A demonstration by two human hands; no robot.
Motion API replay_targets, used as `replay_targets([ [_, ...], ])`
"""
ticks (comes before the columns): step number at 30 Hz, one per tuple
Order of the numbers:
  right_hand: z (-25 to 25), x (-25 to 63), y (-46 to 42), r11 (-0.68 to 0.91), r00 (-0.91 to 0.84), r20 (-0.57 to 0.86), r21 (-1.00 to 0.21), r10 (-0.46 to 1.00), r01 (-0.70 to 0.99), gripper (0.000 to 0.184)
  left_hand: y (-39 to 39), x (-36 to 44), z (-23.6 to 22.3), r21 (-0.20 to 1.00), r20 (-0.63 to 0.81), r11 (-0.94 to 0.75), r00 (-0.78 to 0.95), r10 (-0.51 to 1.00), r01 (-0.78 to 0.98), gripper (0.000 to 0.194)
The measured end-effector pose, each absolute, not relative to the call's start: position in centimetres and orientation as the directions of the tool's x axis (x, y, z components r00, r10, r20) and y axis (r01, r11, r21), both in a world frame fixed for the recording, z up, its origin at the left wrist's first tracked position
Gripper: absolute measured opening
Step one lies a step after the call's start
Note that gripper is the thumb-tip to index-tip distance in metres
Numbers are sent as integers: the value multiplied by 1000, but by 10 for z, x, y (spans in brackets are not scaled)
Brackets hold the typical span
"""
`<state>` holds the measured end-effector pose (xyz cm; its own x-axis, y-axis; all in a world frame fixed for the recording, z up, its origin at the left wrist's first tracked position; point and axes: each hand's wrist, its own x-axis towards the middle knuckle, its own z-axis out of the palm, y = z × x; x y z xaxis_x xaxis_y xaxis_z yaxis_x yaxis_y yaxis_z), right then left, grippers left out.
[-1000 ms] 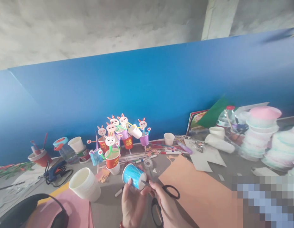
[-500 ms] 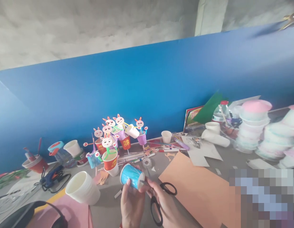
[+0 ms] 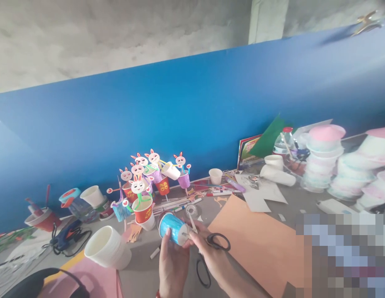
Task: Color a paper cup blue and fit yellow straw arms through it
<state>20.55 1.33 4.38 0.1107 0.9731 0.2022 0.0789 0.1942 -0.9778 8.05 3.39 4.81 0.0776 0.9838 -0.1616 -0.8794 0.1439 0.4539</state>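
The left hand [image 3: 174, 263] has its fingers clamped on the blue cup [image 3: 170, 225], with the thumb lying along its side; the cup is tilted, and its white base is turned toward the fingers of the right hand [image 3: 208, 250]. These right fingers are closed around the scissors [image 3: 192, 224], of which one black handle ring stands to the right of the hand and the other hangs below it. Half a second ago a dark blade lay with its point at the base of the cup; now this blade does not lie there, the base is seen more openly, with a small dark mark on it, and a light blade points up and away, just beside the cup. If the right fingertips touch the cup also, I cannot tell. The cup has remained in the left fingers. Just beyond the right fingers a tape roll [image 3: 195, 212] rests on the desk [image 3: 139, 269], and to their right the orange sheet [image 3: 257, 234] is spread. To the left of the left fingers stands the stack of white cups [image 3: 108, 250], near the pink paper [image 3: 97, 278]. Beyond the left fingers the rabbit figures [image 3: 138, 187] are grouped in front of the blue panel [image 3: 180, 103]. The whole view has shifted a little, so the metal clamp [image 3: 367, 22], far beyond the right fingers, shows more completely than before.
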Motion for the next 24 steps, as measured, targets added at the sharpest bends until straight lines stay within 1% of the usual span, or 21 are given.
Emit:
replay_targets([
  [1, 43, 207, 13, 204, 92, 213, -974, 973, 103, 21, 34, 80, 49, 456, -171, 153, 82, 982, -877, 13],
  [3, 44, 210, 13, 227, 25, 235, -957, 972, 178, 21, 34, 80, 50, 452, -198, 181, 100, 975, -873, 16],
  [6, 47, 213, 13, 265, -41, 264, -922, 964, 282, 27, 34, 79, 54, 450, -215, 197, 108, 971, -871, 18],
  [9, 48, 213, 19, 355, -114, 338, -853, 934, 383, 32, 34, 79, 56, 467, -254, 216, 104, 962, -858, 23],
  [11, 49, 214, 23, 418, -160, 388, -807, 908, 416, 33, 34, 79, 56, 472, -281, 225, 97, 955, -852, 25],
  [13, 52, 216, 25, 446, -176, 411, -790, 894, 420, 34, 35, 79, 53, 457, -273, 215, 94, 957, -863, 25],
  [15, 56, 219, 25, 437, -168, 405, -802, 899, 407, 39, 37, 78, 48, 427, -260, 203, 96, 961, -881, 22],
  [16, 58, 221, 24, 412, -151, 384, -830, 911, 376, 41, 38, 78, 45, 410, -269, 203, 95, 959, -889, 19],
  [19, 62, 225, 21, 304, -64, 297, -928, 953, 217, 51, 41, 75, 37, 369, -335, 194, 65, 940, -909, 9],
  [21, 62, 226, 22, 251, 8, 255, -957, 967, 149, 55, 42, 74, 35, 351, -365, 182, 44, 930, -918, 9],
  [24, 60, 225, 25, 178, 113, 188, -980, 976, 93, 56, 42, 75, 35, 347, -364, 180, 45, 930, -921, 11],
])
